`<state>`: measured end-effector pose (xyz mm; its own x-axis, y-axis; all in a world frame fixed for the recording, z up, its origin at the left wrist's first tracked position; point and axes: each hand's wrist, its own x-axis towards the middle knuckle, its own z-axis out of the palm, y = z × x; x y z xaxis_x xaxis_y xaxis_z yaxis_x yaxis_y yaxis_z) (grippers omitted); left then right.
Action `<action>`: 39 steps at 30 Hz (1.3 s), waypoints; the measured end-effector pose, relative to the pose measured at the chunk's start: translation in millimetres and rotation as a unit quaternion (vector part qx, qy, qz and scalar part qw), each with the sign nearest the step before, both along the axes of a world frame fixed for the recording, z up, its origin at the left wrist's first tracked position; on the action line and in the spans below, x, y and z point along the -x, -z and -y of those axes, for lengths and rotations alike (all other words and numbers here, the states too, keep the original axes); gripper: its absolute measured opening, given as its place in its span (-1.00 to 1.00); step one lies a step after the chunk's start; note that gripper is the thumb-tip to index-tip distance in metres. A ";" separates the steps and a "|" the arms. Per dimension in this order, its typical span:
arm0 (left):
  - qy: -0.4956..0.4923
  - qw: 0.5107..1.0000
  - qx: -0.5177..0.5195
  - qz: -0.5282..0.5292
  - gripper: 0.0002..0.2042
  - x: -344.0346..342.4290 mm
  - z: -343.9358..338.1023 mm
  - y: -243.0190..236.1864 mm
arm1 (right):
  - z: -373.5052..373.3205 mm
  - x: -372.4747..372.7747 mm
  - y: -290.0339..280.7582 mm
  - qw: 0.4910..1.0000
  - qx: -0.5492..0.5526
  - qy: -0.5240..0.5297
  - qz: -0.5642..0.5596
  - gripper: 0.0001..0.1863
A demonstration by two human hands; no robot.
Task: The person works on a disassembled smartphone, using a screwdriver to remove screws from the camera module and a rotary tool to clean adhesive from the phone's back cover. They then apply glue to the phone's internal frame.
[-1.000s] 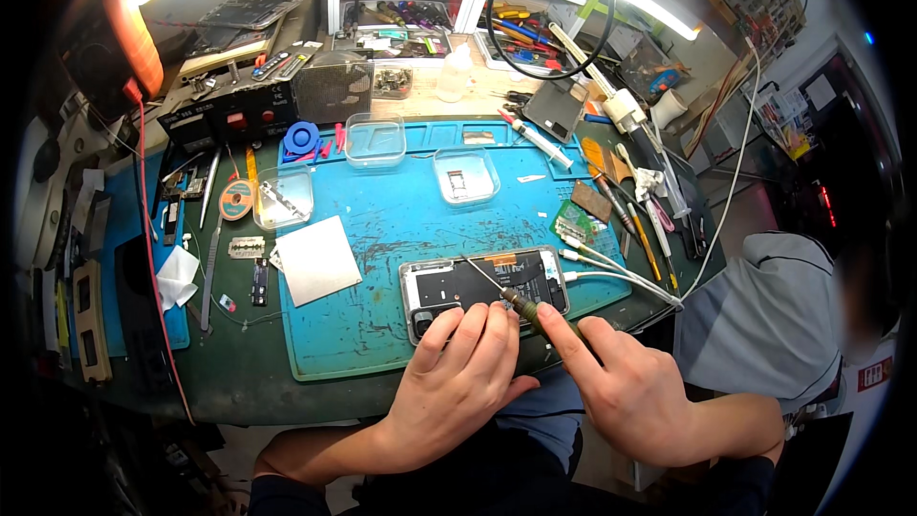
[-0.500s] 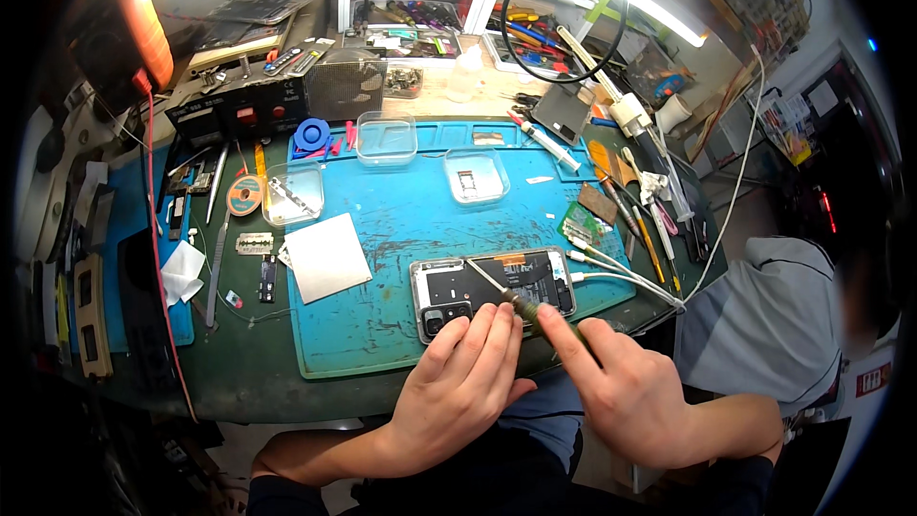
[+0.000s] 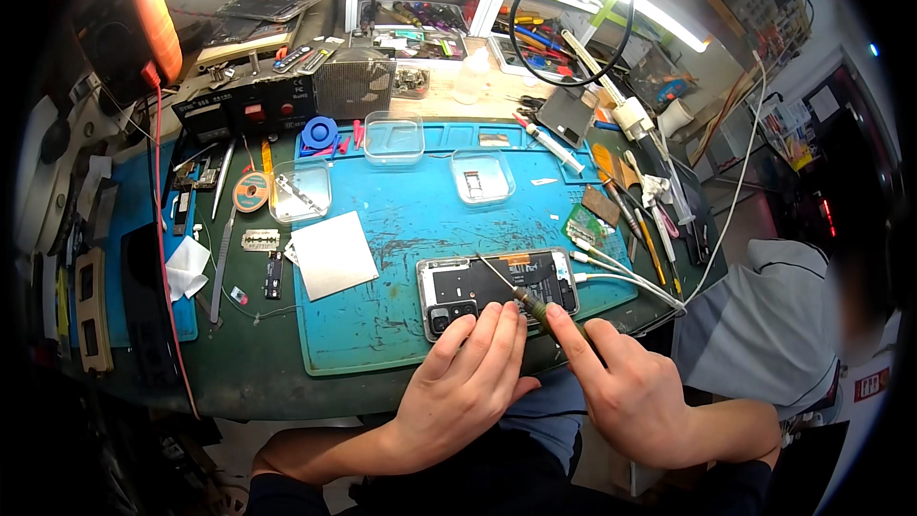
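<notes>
A phone [image 3: 449,279] with its back cover off lies on the blue mat, its black inner plates, battery and camera block in sight. My left hand [image 3: 470,363] rests with its fingers stretched out along the phone's near edge, beside the camera block [image 3: 449,313]. Between the fingers of my right hand [image 3: 630,387] is a thin screwdriver [image 3: 530,301] with a dark green handle. Its shaft slants over the phone, and the tip is near the phone's far edge. Whether the tip touches anything, I cannot tell.
White cables [image 3: 621,272] lie just right of the phone. Clear plastic boxes [image 3: 481,189] stand farther back, one holding a small metal tray. A pale square plate [image 3: 334,256] lies to the left. Tweezers, a syringe [image 3: 554,150] and brushes surround the mat. Another person's grey sleeve [image 3: 755,315] is at right.
The view has shifted slightly. The screwdriver's tip sits a little closer to the phone's far edge. Both hands keep nearly the same pose.
</notes>
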<state>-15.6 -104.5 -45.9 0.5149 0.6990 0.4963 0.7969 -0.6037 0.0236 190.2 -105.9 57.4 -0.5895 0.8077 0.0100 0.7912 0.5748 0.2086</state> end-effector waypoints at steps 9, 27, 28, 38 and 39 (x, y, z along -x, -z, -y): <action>0.001 1.000 0.000 -0.001 -0.39 0.6 -0.6 0.2 | -0.7 1.3 1.6 1.000 0.003 -0.001 -0.007 -0.18; -0.021 0.963 -0.010 0.267 -0.61 43.7 -8.1 -19.6 | -7.4 -30.7 -8.0 0.986 0.079 0.010 -0.147 -0.25; -0.030 0.969 0.000 0.246 -0.61 46.0 -8.7 -19.7 | -9.2 -29.7 -6.4 0.986 0.076 0.012 -0.147 -0.26; -0.030 0.980 0.078 0.179 -0.53 45.7 -5.5 -9.2 | -8.1 -20.6 7.0 0.993 0.049 0.002 -0.107 -0.19; -0.031 0.981 0.077 0.178 -0.53 45.4 -5.8 -9.4 | -7.5 -20.4 6.9 0.993 0.045 0.001 -0.105 -0.19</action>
<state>-61.1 -98.7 -36.5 0.2827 0.8035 0.5239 0.7562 -0.5227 0.3936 210.5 -98.4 50.5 -0.5803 0.8122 0.0598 0.8131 0.5819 -0.0134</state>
